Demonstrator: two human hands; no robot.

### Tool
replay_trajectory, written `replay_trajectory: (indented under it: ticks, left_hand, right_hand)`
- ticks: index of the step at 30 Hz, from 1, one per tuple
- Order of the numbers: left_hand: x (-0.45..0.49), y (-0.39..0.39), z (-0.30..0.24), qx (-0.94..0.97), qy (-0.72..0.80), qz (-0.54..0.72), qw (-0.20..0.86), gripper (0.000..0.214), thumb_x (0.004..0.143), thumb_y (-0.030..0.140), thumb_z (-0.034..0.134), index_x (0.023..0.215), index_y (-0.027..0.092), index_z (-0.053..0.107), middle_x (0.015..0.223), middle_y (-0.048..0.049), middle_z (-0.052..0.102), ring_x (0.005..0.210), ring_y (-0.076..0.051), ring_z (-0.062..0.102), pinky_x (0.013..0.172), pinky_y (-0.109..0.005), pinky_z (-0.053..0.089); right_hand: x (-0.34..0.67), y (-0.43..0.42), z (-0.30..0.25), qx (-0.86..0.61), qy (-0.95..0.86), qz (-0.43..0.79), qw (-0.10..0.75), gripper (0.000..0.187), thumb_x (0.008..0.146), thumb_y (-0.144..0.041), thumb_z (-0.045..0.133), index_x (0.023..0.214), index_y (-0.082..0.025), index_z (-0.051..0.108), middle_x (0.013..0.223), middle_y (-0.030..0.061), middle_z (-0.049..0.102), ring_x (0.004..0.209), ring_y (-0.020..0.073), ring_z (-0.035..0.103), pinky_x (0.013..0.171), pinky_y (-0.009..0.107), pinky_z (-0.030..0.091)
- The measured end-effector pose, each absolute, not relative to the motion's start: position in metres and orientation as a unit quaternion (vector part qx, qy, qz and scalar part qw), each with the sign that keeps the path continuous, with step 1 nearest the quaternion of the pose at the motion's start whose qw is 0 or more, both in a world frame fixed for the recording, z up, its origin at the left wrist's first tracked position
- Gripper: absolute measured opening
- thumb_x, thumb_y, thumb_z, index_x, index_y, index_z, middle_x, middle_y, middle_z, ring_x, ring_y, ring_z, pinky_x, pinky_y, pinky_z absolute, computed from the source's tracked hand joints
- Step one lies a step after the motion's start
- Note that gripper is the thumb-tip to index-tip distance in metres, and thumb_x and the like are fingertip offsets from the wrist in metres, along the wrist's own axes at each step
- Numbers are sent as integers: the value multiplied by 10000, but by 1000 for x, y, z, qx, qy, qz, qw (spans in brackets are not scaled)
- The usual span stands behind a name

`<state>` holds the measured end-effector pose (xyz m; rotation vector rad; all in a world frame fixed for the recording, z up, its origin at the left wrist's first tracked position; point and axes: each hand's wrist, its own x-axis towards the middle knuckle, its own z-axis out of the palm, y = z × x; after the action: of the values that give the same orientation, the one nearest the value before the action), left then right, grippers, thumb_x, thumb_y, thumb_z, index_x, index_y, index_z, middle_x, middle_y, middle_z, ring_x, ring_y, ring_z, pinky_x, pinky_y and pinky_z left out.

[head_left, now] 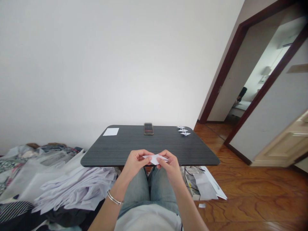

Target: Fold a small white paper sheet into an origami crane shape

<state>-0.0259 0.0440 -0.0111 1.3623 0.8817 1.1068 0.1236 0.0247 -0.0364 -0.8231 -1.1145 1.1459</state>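
Observation:
My left hand (pixel 136 162) and my right hand (pixel 170 165) are both closed in a pinch on a small white folded paper piece (pixel 156 158), held between them just at the near edge of the dark table (pixel 125 150). The left fingers grip its left end, the right fingers its right part. A silver bangle (pixel 114 198) sits on my left wrist. My jeans-clad knees show below the hands.
On the table lie a white paper sheet (pixel 111 131) at the far left, a phone (pixel 148 128) at the far middle, and three small folded paper shapes (pixel 184 130) at the far right. Piles of paper and bags (pixel 60 183) crowd the left floor; loose sheets (pixel 207 186) lie right. An open doorway (pixel 243 99) stands right.

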Motion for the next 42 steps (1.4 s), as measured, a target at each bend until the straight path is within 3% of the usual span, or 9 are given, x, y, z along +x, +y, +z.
replay_trajectory:
  ticks: [7,33,42]
  left_hand:
    - [-25,44,-12,591,380,462,541,223,636,288,705,775,113,706,661,-51,692,541,-131,602,559,-232,489]
    - [-31,41,-7,600,351,438,571,174,666,222,674,794,111,713,678,-40,695,598,-122,615,618,-222,495]
    - [-30,41,-8,581,343,461,576,164,631,237,717,745,120,697,671,-27,689,596,-116,613,600,-205,484]
  right_hand:
    - [120,25,-36,-352,-475,512,623,153,669,-287,665,655,-175,562,508,-41,549,412,76,444,402,180,364]
    - [126,23,-37,-284,-443,558,641,87,705,-243,632,673,-172,592,448,-47,571,384,69,476,396,162,397]
    - [124,21,-37,-292,-469,527,645,115,737,-280,629,707,-178,586,530,-38,589,434,71,497,426,170,407]
